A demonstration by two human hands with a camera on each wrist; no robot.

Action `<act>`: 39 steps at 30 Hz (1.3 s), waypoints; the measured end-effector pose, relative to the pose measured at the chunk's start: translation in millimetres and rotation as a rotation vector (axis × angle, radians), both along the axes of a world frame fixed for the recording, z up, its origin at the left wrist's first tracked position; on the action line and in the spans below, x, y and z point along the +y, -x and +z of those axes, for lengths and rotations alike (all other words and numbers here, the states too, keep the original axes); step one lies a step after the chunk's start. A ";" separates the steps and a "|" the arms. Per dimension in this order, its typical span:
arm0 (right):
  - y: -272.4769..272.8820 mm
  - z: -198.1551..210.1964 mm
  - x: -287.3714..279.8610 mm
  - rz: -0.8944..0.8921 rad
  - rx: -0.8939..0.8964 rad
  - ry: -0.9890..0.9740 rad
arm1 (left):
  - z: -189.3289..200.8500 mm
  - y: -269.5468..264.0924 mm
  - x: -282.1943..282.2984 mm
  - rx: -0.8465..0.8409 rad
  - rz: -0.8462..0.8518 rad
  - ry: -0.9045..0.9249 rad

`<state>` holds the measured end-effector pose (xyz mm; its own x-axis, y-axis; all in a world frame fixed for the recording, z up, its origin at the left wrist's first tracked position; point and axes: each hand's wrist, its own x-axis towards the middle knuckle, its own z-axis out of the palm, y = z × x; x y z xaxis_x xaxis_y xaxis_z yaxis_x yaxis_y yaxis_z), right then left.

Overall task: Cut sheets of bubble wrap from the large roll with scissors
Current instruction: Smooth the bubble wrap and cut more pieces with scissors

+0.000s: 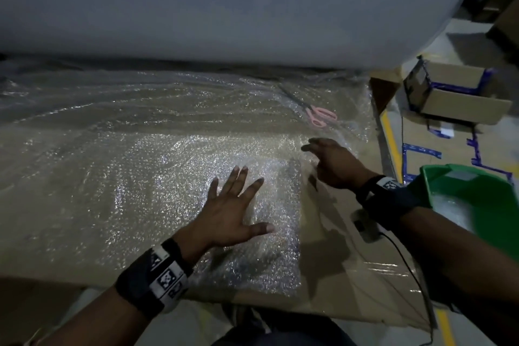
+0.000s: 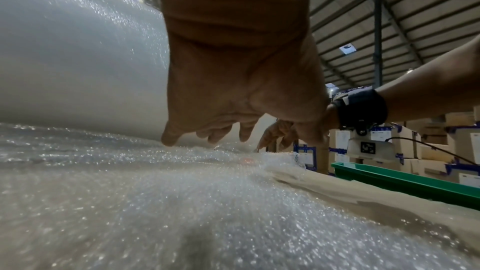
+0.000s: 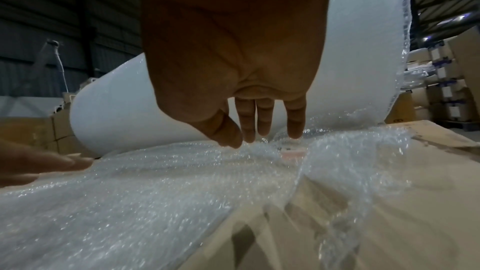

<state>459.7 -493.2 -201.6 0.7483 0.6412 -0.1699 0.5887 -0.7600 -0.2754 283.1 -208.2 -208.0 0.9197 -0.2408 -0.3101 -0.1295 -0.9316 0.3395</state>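
Warehouse racks of taped cardboard boxes (image 2: 405, 151) stand behind a broad brown cardboard work surface (image 1: 331, 270). Across it lies a clear sheet of bubble wrap (image 1: 146, 149), fed out from the huge white bubble-wrap roll (image 1: 224, 0) that fills the 12 o'clock side. A green plastic bin (image 1: 477, 191) sits at 3 o'clock.

The left hand (image 1: 230, 213) has its fingers straight and spread, low over the sheet; whether the palm presses it I cannot tell. The right hand (image 1: 334, 163) hovers with relaxed, straight fingers and holds nothing.

What matters next is the pair of pink-handled scissors (image 1: 320, 114). They lie on the wrap at about 1 o'clock from the hands, beyond the right hand and near it, well apart from the left. Their long axis runs diagonally, blades towards 11 o'clock and the roll, handles towards the person. I judge the right hand is the natural one to reach forward for the handles while the left steadies the sheet.
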 end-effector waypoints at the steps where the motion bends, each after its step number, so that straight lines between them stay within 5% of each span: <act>1: -4.0 3.1 -3.4 -0.008 -0.010 -0.034 | 3.6 3.0 2.7 -0.001 0.005 -0.013; 11: -113.3 26.4 -16.9 -0.167 -0.027 -0.205 | 1.5 -17.0 -41.6 -0.070 0.198 -0.021; 17: -192.6 -5.3 -15.2 -0.241 -0.008 0.006 | -9.2 -51.4 -82.1 0.015 0.314 -0.001; 24: -219.0 -31.4 -13.5 -0.195 0.046 0.089 | -21.4 -60.8 -105.7 0.115 0.323 -0.118; 39: -232.4 -15.7 -19.5 -0.206 0.180 0.092 | -24.9 -69.4 -104.7 0.182 0.361 -0.156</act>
